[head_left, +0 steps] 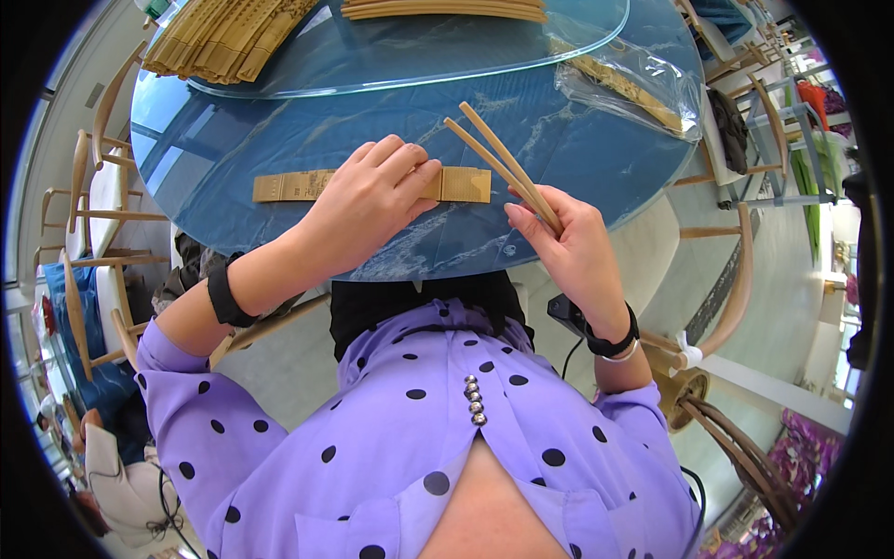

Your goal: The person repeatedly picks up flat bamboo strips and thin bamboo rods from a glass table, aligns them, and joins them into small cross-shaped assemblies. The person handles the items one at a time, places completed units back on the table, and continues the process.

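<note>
A flat brown paper chopstick sleeve (466, 184) lies crosswise near the front of the blue marble-patterned table (326, 244). My left hand (377, 191) rests over its middle, fingers curled and closed on the paper, hiding part of it. A pair of light wooden chopsticks (507, 163) is gripped in my right hand (573, 233), between thumb and fingers. They tilt up and to the left, their far tips slightly apart, above the table to the right of the sleeve.
On the glass turntable (391, 79) at the back lie a stack of brown paper sleeves (228, 37) and a bundle of chopsticks (442, 9). A clear plastic bag (643, 88) holding a sleeve sits at the far right. Wooden chairs (740, 279) stand around.
</note>
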Motion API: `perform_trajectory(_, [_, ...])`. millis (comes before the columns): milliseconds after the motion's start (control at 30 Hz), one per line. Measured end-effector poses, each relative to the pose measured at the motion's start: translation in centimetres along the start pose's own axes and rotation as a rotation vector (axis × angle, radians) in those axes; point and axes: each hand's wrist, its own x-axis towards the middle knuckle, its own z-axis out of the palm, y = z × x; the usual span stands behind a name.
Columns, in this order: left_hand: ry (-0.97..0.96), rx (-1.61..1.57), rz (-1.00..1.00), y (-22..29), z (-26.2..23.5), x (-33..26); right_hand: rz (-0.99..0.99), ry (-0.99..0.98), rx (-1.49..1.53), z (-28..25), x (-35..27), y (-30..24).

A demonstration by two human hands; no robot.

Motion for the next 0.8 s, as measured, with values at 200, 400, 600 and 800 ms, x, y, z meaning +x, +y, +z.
perform_trajectory(200, [0.008, -0.040, 0.032, 1.4, -0.5, -0.3, -0.037, -0.109, 0.368, 1.5, 1.0, 1.7])
perform_trajectory(400, [-0.091, -0.323, 0.040, 1.9, 1.1, 0.0, 0.054, -0.280, 0.464, 1.5, 1.0, 1.0])
perform_trajectory(600, [-0.148, -0.374, 0.060, 1.7, 1.5, -0.3, 0.086, -0.328, 0.550, 1.2, 0.9, 0.7])
perform_trajectory(800, [-0.085, -0.280, 0.082, 2.3, 1.1, -0.1, 0.122, -0.348, 0.569, 1.7, 1.2, 0.9])
